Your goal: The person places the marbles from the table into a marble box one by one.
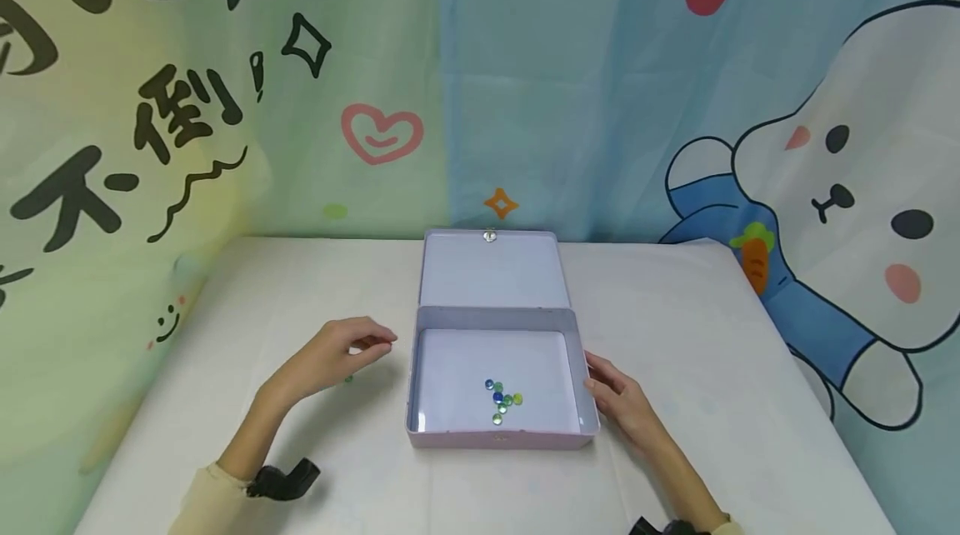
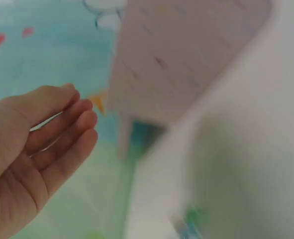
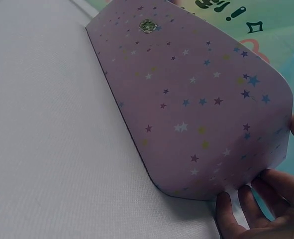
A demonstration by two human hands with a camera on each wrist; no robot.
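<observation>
A pale lilac tin box point(image 1: 491, 440) stands on the table with its hinged lid laid back. Several small glass beads point(image 1: 498, 397) in blue, green and yellow are grouped on its floor. To the left of the box hovers my left hand point(image 1: 347, 349), fingers bent toward the thumb; no object shows between them in the left wrist view. A green bead point(image 1: 348, 379) peeks out below that hand. My right hand point(image 1: 624, 403) holds the box's right side, thumb at the rim and fingertips against the wall. Coloured stars cover the outside, as the right wrist view shows.
White cloth covers the table point(image 1: 675, 310). A printed curtain point(image 1: 540, 102) with hearts, lettering and a cartoon rabbit hangs behind it. The open lid point(image 1: 491, 268) stretches back toward that curtain. Blurred green and blue beads point(image 2: 190, 224) show low in the left wrist view.
</observation>
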